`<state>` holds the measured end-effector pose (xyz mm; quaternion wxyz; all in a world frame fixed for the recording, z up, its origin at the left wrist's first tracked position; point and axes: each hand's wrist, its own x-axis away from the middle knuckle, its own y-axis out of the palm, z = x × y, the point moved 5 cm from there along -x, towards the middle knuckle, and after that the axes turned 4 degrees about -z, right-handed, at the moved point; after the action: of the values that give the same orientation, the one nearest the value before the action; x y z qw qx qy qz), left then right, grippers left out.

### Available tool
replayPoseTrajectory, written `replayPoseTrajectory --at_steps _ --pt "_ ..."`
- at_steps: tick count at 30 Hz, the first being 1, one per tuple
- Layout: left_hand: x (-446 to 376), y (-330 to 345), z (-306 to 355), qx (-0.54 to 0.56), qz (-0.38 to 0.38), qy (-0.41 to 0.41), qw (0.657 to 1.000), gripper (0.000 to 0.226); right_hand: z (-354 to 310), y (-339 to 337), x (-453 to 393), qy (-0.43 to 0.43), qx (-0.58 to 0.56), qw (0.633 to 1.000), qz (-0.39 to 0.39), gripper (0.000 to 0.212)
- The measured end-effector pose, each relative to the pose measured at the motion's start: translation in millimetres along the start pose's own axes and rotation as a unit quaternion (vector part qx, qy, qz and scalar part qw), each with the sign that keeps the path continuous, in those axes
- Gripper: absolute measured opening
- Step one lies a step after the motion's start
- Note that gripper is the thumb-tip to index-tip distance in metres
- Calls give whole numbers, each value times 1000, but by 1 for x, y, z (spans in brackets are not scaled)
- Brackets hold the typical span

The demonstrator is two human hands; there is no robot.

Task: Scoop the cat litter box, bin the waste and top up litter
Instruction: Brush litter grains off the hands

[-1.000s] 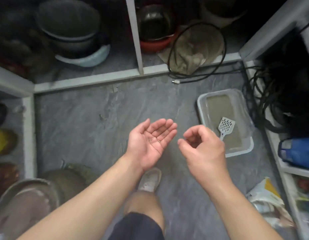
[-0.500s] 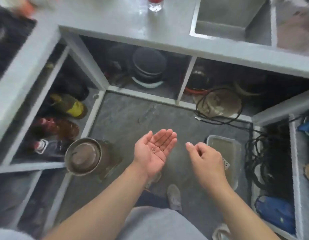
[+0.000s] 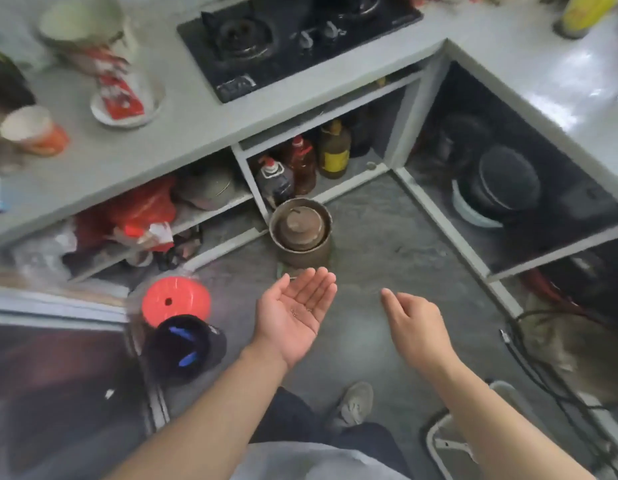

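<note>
I am standing on the grey floor (image 3: 387, 244), one shoe (image 3: 354, 405) showing below my arms. At the lower right edge a white-rimmed tray corner (image 3: 439, 445) is just showing; I judge it to be the litter box, though too little is visible to be sure.

Left hand (image 3: 293, 317): palm up, fingers straight and together, grip wide, cupping a few small dark grains (image 3: 300, 311) that I take for stray litter. Right hand (image 3: 413, 322): beside it but apart, fingers loosely curled, grip relaxed and holding nothing.

Ahead and left, a dark bin (image 3: 184, 346) with a blue inner patch is sitting on the floor, touching or just beside a red round lid (image 3: 176, 299). Further on, a metal pot (image 3: 300, 230) is standing at the foot of the open shelves, with oil bottles (image 3: 302, 164) behind it. Farthest, a gas hob (image 3: 293, 39) is lying on the tabletop (image 3: 183, 133).

Judgement: step in hand is binning the grains. I am keeping the left palm level and fingers closed so nothing slips between them, carrying it directly over the bin mouth before tipping, then brushing the palm with the right fingers. Risk: tilting early and scattering grains on the floor.
</note>
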<state>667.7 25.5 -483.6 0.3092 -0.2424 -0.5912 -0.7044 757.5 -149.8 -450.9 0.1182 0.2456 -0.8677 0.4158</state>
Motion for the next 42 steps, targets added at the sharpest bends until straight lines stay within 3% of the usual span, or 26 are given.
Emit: replayPoseTrajectory --at_steps 9,15,28,42 --pt "76 -196 179 142 89 152 974 45 -156 198 0 -104 105 976 -159 53" --pt "94 -316 244 210 144 202 946 57 -212 322 7 -135 150 948 -245 53" --pt "15 -494 254 323 217 238 890 54 -174 518 -39 -147 256 887 -354 53" --pt "-60 -563 241 383 206 229 871 78 -129 597 -71 -129 275 875 -378 50"
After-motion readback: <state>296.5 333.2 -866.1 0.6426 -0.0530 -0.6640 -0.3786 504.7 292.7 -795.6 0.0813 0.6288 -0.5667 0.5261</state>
